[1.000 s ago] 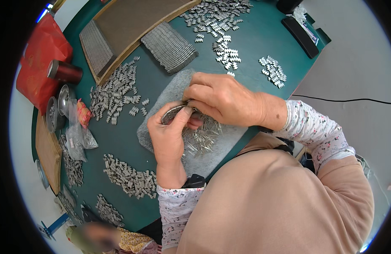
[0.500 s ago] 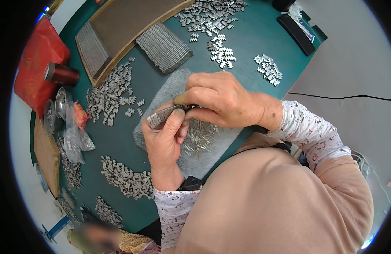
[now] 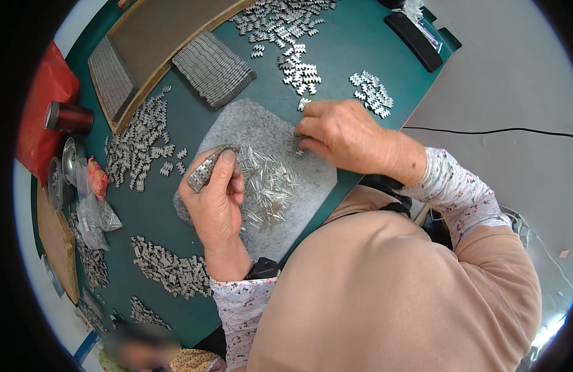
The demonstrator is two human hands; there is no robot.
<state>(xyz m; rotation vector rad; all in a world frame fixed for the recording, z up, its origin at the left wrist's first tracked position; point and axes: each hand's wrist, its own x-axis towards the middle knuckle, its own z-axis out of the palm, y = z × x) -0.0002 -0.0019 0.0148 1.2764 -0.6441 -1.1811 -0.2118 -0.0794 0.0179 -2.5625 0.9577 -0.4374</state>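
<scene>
My left hand grips a short strip of joined metal links, held slanted over a grey foam pad. A loose heap of thin metal pins lies on the pad just right of that hand. My right hand rests palm down at the pad's far right edge, its fingertips pinched on the pad beside a small metal link; whether it holds anything is hidden.
The green table carries several piles of small metal links. A stack of assembled link strips lies by a wooden tray. A dark red tin, plastic bags and a black box sit at the edges.
My right hand has left the link strip and moved right to the pad's edge. My left hand keeps the strip and has lowered it slightly.
</scene>
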